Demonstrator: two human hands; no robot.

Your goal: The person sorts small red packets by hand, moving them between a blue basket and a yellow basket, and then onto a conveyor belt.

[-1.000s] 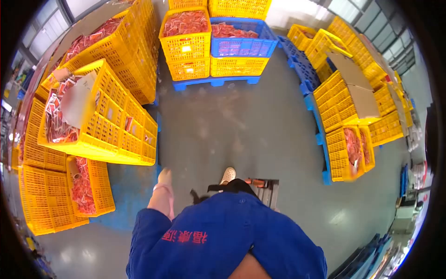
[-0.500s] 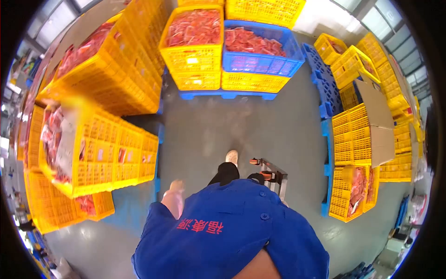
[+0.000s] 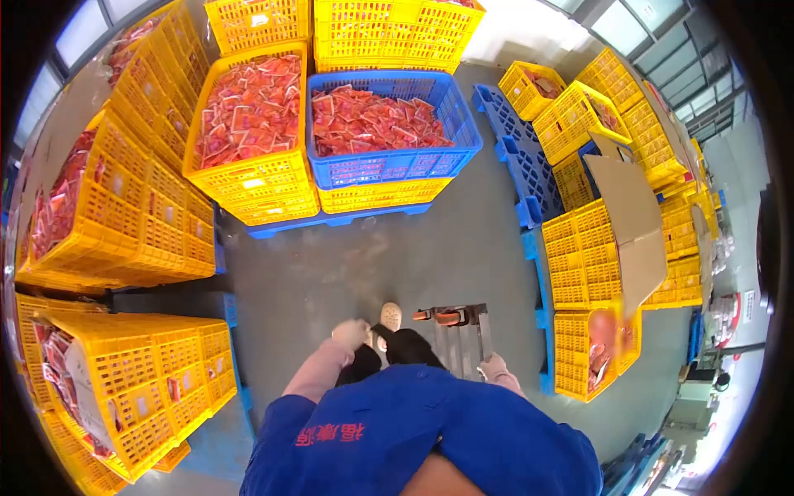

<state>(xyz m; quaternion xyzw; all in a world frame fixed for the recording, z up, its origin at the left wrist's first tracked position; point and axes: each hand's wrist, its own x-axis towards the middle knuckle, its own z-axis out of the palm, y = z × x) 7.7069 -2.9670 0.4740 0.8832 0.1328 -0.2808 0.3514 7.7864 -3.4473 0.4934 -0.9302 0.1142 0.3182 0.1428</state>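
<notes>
My left hand [image 3: 352, 333], in a pale glove, hangs in front of my dark trousers near my light shoe [image 3: 391, 315]. Its fingers look loosely bent and apart, with nothing visible in them. At my right side, my gloved right hand [image 3: 495, 369] is closed at the edge of a metal frame [image 3: 466, 343] with orange wheels at its front end. My fingers there are partly hidden. The lower part of the frame disappears behind my blue jacket [image 3: 389, 438].
Ahead, a yellow crate [image 3: 250, 112] and a blue crate [image 3: 385, 169] full of red packets stand on a blue pallet [image 3: 331, 220]. Stacked yellow crates [image 3: 169, 364] line the left. On the right are more crates [image 3: 579, 256], cardboard [image 3: 633, 227] and blue pallets [image 3: 521, 157].
I have stepped forward and the view has turned, so the front crates look larger and farther left. My right hand has come into view; the metal frame has stayed beside me.
</notes>
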